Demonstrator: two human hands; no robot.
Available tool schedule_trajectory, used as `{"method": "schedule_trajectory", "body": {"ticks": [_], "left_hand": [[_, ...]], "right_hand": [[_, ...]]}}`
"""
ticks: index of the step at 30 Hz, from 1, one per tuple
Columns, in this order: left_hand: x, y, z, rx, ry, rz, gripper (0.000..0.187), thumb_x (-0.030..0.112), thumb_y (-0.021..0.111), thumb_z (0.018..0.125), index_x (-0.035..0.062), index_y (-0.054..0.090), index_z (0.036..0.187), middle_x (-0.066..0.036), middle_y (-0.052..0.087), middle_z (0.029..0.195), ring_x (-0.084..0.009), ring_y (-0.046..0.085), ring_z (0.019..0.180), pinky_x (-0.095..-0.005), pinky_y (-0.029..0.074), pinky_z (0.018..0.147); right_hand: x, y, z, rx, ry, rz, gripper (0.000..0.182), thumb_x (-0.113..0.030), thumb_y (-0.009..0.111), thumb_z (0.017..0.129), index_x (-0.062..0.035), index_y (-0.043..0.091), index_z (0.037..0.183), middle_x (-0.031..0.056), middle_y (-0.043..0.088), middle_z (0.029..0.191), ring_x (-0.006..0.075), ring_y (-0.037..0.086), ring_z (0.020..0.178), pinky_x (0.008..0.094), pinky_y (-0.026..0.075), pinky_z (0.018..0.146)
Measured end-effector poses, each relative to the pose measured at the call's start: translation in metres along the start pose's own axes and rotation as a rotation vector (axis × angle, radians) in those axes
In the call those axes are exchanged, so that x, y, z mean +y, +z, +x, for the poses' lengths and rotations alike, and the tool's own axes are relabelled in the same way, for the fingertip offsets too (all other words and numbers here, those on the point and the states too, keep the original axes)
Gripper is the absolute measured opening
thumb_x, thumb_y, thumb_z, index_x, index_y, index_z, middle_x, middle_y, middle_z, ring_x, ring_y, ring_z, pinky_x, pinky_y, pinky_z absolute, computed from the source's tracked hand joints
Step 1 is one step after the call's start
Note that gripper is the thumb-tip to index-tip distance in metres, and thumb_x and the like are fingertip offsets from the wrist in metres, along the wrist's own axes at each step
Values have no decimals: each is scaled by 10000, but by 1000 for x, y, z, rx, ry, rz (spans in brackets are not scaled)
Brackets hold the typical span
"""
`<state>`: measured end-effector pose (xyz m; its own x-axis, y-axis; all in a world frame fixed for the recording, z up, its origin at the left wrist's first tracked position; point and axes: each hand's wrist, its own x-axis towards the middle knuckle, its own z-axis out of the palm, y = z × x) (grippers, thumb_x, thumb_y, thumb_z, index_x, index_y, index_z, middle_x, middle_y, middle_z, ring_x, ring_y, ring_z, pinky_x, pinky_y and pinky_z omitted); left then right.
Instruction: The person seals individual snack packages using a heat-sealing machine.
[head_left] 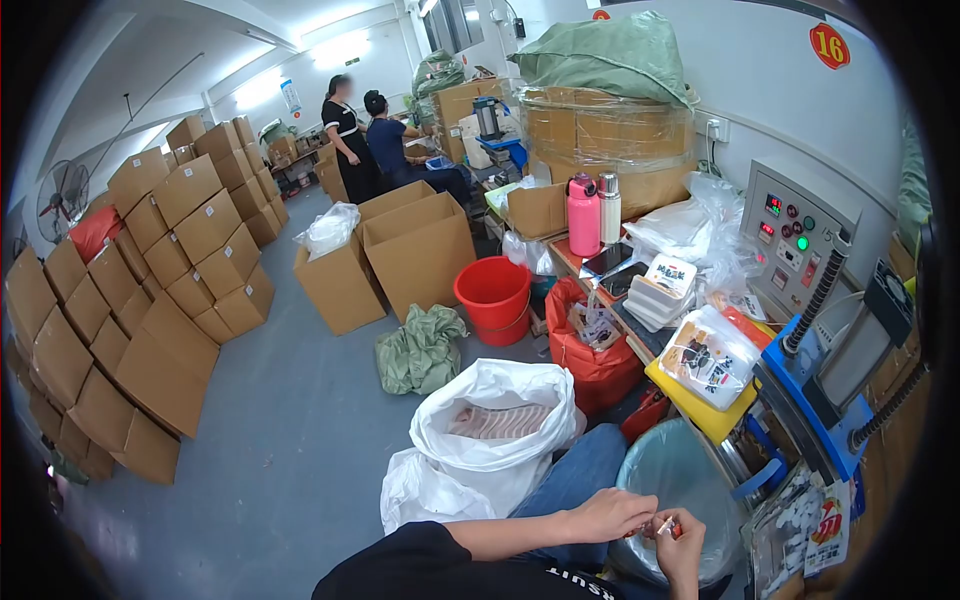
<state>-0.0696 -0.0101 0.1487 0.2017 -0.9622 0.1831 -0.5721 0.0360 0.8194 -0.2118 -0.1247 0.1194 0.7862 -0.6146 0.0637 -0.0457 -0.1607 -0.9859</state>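
Near the bottom of the head view, my left hand (612,514) and my right hand (680,545) meet with their fingers pinched together. Between them is a small red and white item (668,526), mostly covered by the fingers. Both hands are above a bin with a clear liner (675,470). Left of the bin, an open white sack (570,390) holds striped material (500,422). Printed white packs (708,358) lie on a yellow surface (715,425) beyond the hands.
A red bucket (492,300), a red bag (580,350) and a green sack (420,350) stand ahead. The blue-framed machine (815,400) is at the right. Cardboard boxes (190,190) fill the left. Two people (350,150) are in the background.
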Motion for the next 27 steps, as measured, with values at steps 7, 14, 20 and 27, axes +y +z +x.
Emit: {"method": "schedule_trajectory", "body": {"ticks": [7, 14, 20, 27], "left_hand": [[-22, 24, -7, 244, 154, 83, 78, 101, 507, 858, 44, 474, 817, -124, 529, 751, -341, 569, 704, -428, 440, 585], [-21, 5, -4, 433, -131, -229, 88, 74, 476, 926, 39, 485, 847, -66, 482, 717, -178, 560, 675, -331, 452, 597], [-59, -36, -2, 629, -325, -995, 152, 228, 437, 989, 98, 448, 911, -48, 543, 794, -126, 533, 651, -256, 455, 575], [-35, -32, -12, 715, -52, -857, 103, 161, 419, 996, 69, 454, 966, -86, 560, 867, -142, 539, 806, -285, 444, 758]], "right_hand": [[28, 18, 4, 81, 159, 248, 102, -17, 548, 859, 19, 526, 767, 88, 602, 657, 129, 583, 534, 248, 468, 494], [-5, 55, 22, 98, 180, 567, 63, -40, 548, 859, -10, 547, 804, 58, 582, 687, 133, 562, 578, 249, 470, 541], [-29, 64, 8, -303, -281, -41, 59, 42, 504, 832, 8, 548, 848, 96, 607, 824, 133, 593, 628, 269, 472, 590], [-24, 65, 3, -270, 137, 302, 117, 7, 592, 848, -2, 549, 955, 84, 631, 925, 130, 624, 769, 256, 500, 666]]}}
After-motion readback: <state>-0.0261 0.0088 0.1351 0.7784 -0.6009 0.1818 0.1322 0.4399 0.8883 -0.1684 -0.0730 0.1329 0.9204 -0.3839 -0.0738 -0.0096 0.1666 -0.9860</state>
